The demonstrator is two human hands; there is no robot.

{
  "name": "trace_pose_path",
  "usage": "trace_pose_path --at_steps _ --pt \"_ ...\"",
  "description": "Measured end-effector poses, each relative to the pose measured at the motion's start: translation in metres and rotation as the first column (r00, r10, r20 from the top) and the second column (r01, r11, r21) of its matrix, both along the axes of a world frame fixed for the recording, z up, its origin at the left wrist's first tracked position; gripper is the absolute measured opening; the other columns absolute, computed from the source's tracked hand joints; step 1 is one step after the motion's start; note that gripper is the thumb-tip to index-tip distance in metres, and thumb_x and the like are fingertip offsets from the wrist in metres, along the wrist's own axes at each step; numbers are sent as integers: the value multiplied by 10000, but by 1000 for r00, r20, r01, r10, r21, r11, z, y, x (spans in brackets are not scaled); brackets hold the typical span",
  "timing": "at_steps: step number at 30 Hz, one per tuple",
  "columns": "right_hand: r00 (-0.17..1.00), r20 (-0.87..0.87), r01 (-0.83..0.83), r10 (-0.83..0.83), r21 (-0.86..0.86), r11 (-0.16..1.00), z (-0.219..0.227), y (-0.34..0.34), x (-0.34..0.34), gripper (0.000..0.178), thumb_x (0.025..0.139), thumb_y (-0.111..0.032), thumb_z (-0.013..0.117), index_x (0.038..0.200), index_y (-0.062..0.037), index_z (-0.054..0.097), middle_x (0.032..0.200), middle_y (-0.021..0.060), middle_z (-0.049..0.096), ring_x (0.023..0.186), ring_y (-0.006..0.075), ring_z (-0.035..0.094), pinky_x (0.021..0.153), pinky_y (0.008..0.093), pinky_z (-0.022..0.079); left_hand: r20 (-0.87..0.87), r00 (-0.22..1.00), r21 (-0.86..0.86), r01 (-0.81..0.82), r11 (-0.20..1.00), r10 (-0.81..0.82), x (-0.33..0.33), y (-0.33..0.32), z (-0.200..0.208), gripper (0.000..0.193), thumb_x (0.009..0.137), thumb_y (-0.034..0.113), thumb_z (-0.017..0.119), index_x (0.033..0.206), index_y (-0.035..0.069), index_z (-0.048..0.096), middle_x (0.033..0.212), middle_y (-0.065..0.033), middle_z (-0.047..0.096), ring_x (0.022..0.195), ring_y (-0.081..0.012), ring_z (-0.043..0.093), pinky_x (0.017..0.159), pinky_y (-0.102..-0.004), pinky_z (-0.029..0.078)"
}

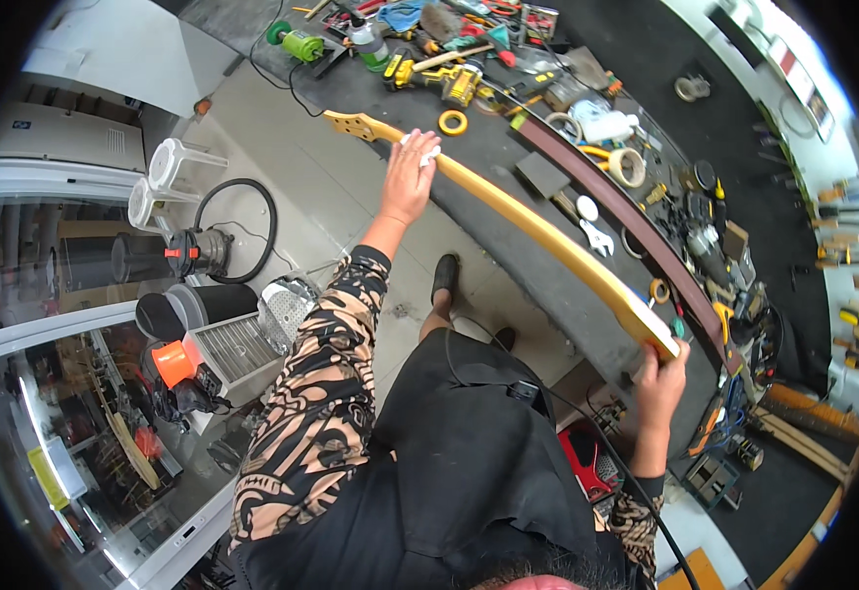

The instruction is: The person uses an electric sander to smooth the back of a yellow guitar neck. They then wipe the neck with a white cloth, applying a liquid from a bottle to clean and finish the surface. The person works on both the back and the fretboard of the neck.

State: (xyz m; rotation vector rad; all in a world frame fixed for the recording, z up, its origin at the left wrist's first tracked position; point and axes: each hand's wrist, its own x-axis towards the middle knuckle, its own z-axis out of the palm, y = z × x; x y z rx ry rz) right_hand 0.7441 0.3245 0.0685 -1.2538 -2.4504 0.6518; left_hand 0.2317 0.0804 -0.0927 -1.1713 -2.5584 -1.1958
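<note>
A pale, bare-wood guitar neck [537,231] stretches slantwise before me, its headstock [353,125] with tuner holes at the upper left. My left hand [408,187] is closed around the neck just below the headstock. Between those fingers and the wood shows a small white cloth [431,155], or perhaps paper. At the near right, my right hand [661,388] grips the heel end with fingers and thumb. The neck's far edge passes over the dark workbench [488,231].
Yellow-black cordless drills [459,84], a green bench tool [301,44], tape rolls [628,167] and a long brown strip [626,211] crowd the bench. A black cable [606,433] runs beside my right arm. On the floor at left stands a vacuum cleaner [198,254].
</note>
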Motion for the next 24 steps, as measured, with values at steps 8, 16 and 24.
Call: trace_pose_path --at_steps 8,16,24 --pt "995 20 101 -100 -271 957 16 27 13 309 1154 -95 681 1393 -12 504 1196 127 678 1144 201 673 1036 339 525 -74 979 -142 -199 970 190 -181 -61 -55 392 1174 340 528 1476 174 715 1568 -59 677 1666 -321 404 1385 -668 183" --pt "984 128 164 -125 -359 919 3 47 10 323 1181 -175 663 1415 -35 490 1131 78 656 992 141 621 865 296 509 196 887 15 -430 903 419 -259 -95 -98 465 1201 312 461 1538 72 674 1726 -133 544 1703 -396 323 1397 -610 204" --pt "969 184 223 -167 -344 912 -17 36 4 314 1187 -231 658 1406 -61 512 1007 43 654 760 106 570 672 271 489 16 986 81 -167 983 166 -164 -26 -54 416 1051 177 651 1461 111 682 1454 -67 723 1564 -408 518 1374 -670 186"
